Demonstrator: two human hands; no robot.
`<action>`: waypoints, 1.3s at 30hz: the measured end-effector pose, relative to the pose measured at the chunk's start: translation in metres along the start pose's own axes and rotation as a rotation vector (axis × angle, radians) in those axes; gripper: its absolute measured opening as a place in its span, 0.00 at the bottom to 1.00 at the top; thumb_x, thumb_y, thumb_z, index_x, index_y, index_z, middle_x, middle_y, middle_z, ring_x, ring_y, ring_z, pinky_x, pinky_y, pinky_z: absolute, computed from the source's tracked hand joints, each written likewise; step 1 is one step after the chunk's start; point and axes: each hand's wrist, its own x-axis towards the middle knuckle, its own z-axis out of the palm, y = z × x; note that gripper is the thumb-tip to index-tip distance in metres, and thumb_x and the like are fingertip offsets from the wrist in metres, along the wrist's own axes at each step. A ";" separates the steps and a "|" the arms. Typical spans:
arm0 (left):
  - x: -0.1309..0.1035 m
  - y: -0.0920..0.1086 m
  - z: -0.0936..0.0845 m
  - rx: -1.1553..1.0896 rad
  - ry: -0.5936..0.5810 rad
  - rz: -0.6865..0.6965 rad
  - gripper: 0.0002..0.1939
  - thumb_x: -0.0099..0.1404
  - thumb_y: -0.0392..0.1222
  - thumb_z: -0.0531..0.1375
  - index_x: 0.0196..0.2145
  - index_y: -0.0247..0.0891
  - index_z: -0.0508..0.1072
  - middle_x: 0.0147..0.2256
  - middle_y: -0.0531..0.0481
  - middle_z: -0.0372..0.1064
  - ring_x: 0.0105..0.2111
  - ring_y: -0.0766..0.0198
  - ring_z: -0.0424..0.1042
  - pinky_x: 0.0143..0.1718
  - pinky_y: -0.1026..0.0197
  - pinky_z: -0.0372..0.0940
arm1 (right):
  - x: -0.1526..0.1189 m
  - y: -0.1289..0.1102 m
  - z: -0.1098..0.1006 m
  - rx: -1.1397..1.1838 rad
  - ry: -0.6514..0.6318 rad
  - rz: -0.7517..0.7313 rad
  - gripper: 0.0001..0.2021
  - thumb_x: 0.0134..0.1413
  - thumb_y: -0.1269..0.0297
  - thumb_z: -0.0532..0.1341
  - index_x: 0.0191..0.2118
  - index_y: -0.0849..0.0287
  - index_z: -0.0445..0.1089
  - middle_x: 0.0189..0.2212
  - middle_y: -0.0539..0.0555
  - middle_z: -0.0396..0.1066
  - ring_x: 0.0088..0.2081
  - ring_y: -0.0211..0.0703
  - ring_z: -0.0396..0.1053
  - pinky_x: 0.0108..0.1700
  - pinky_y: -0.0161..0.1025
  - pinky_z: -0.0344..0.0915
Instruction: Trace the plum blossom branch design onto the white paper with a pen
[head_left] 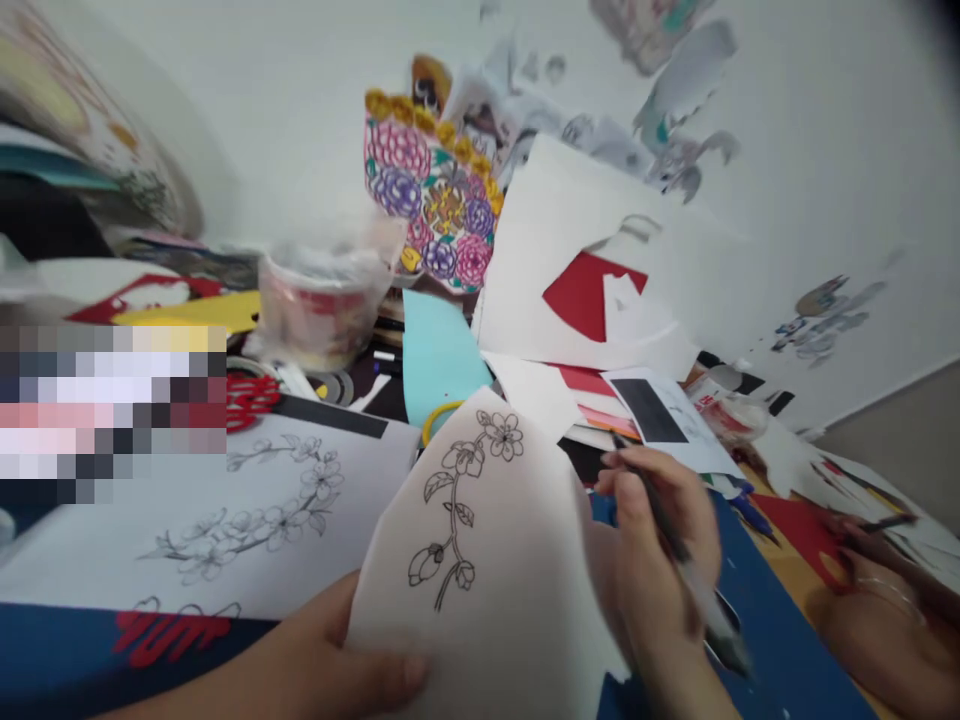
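White sheet (525, 560) raised toward me above a blue mat (795, 640), I grasp its near left edge in my left hand (330, 640), thumb on top, seemingly to keep the inked branch of blossoms (501, 436) upright and facing my eyes. My right hand (637, 580) grips a dark pen (670, 532), its tip clear of the lines just beyond the sheet's right edge, perhaps so that nothing smudges or covers the drawing. A floral print (262, 580) lies flat at left, probably within sight for comparison. At far right, another person's hand (862, 640) rests near red paper (795, 545).
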 end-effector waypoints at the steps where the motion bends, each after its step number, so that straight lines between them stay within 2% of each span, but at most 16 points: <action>1: -0.001 0.003 0.000 0.032 -0.004 0.021 0.29 0.46 0.47 0.72 0.48 0.47 0.73 0.40 0.51 0.78 0.43 0.49 0.75 0.47 0.49 0.68 | 0.005 0.003 0.000 -0.060 -0.049 0.051 0.08 0.58 0.60 0.58 0.36 0.58 0.72 0.35 0.54 0.74 0.30 0.41 0.71 0.34 0.39 0.67; 3: 0.000 0.006 -0.001 0.080 -0.030 0.071 0.31 0.46 0.48 0.72 0.48 0.44 0.73 0.40 0.49 0.77 0.43 0.49 0.75 0.47 0.50 0.68 | 0.011 0.007 0.001 -0.095 -0.177 0.146 0.13 0.61 0.56 0.54 0.40 0.58 0.72 0.32 0.54 0.75 0.30 0.43 0.72 0.33 0.39 0.67; 5: 0.003 0.005 -0.004 0.122 -0.066 0.122 0.31 0.45 0.51 0.72 0.47 0.40 0.73 0.42 0.45 0.77 0.44 0.48 0.74 0.47 0.49 0.67 | 0.012 0.008 0.000 -0.123 -0.310 0.178 0.15 0.63 0.56 0.51 0.43 0.58 0.70 0.29 0.54 0.75 0.29 0.44 0.72 0.33 0.38 0.67; 9: 0.011 -0.001 -0.009 0.166 -0.065 0.185 0.29 0.45 0.53 0.71 0.43 0.39 0.75 0.43 0.44 0.76 0.45 0.48 0.74 0.49 0.49 0.66 | 0.009 0.008 0.002 -0.211 -0.458 0.110 0.15 0.64 0.58 0.49 0.42 0.60 0.70 0.28 0.55 0.75 0.31 0.46 0.73 0.34 0.37 0.66; 17: 0.018 -0.010 -0.013 0.195 -0.091 0.256 0.31 0.43 0.54 0.71 0.44 0.37 0.74 0.42 0.41 0.76 0.41 0.49 0.75 0.49 0.45 0.65 | 0.007 0.020 0.005 -0.254 -0.522 0.082 0.17 0.65 0.56 0.47 0.40 0.60 0.70 0.29 0.59 0.76 0.31 0.50 0.74 0.33 0.39 0.65; 24: 0.008 -0.005 -0.007 0.188 -0.114 0.239 0.29 0.49 0.52 0.69 0.47 0.38 0.72 0.44 0.42 0.75 0.45 0.50 0.74 0.52 0.46 0.63 | 0.008 0.018 0.003 -0.240 -0.544 0.104 0.16 0.62 0.53 0.51 0.38 0.58 0.70 0.29 0.57 0.76 0.29 0.48 0.72 0.31 0.39 0.65; 28: 0.005 -0.004 -0.006 0.224 -0.144 0.236 0.32 0.47 0.52 0.70 0.49 0.38 0.71 0.45 0.42 0.75 0.45 0.49 0.73 0.52 0.46 0.63 | 0.012 0.023 0.002 -0.234 -0.502 0.150 0.16 0.60 0.52 0.53 0.36 0.59 0.70 0.24 0.54 0.73 0.26 0.46 0.70 0.30 0.38 0.64; 32: 0.011 -0.009 -0.011 0.297 -0.140 0.253 0.36 0.43 0.52 0.72 0.49 0.39 0.70 0.45 0.42 0.75 0.47 0.46 0.72 0.51 0.46 0.65 | 0.019 0.031 -0.002 -0.191 -0.329 0.176 0.16 0.58 0.51 0.55 0.34 0.60 0.70 0.28 0.56 0.74 0.31 0.48 0.70 0.35 0.41 0.66; 34: 0.017 -0.011 -0.014 0.332 -0.109 0.292 0.40 0.39 0.56 0.72 0.50 0.40 0.70 0.46 0.42 0.74 0.49 0.44 0.70 0.50 0.46 0.65 | 0.020 0.034 -0.008 -0.149 -0.197 0.207 0.16 0.56 0.51 0.56 0.35 0.60 0.70 0.31 0.58 0.74 0.34 0.50 0.71 0.39 0.43 0.66; 36: 0.021 -0.009 -0.018 0.363 -0.053 0.353 0.42 0.40 0.61 0.70 0.51 0.43 0.68 0.50 0.43 0.72 0.52 0.44 0.67 0.52 0.47 0.64 | 0.015 0.037 -0.018 -0.093 -0.081 0.266 0.17 0.54 0.50 0.58 0.36 0.61 0.70 0.35 0.59 0.75 0.37 0.51 0.72 0.41 0.44 0.67; 37: 0.021 -0.006 -0.019 0.373 -0.022 0.383 0.42 0.42 0.62 0.69 0.53 0.44 0.67 0.51 0.44 0.71 0.54 0.45 0.66 0.54 0.48 0.62 | 0.011 0.038 -0.024 -0.066 -0.047 0.310 0.18 0.53 0.49 0.59 0.37 0.60 0.70 0.35 0.59 0.75 0.37 0.52 0.72 0.41 0.44 0.68; 39: 0.016 0.006 -0.020 0.380 0.027 0.412 0.41 0.46 0.64 0.66 0.55 0.47 0.65 0.52 0.47 0.71 0.53 0.47 0.67 0.54 0.48 0.62 | 0.000 0.039 -0.039 -0.004 -0.043 0.419 0.19 0.50 0.48 0.61 0.40 0.60 0.68 0.30 0.56 0.75 0.31 0.50 0.73 0.36 0.44 0.69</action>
